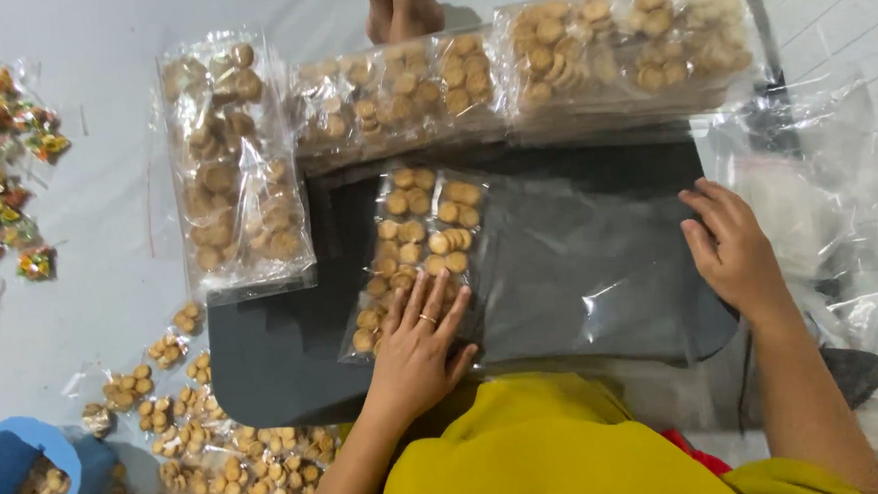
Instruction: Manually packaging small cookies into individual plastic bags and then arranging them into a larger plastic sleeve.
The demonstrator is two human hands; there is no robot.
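Our left hand (419, 343) presses flat, fingers spread, on small biscuit packets (414, 248) inside a big clear bag (580, 260) on the dark mat (265, 356). Our right hand (732, 252), fingers loosely apart, rests on the bag's right edge. Farther off lie filled bags (629, 52).

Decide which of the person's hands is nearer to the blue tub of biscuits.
Left. The left hand rests on biscuit packets nearer the blue tub; the right hand lies on the clear bag, further away.
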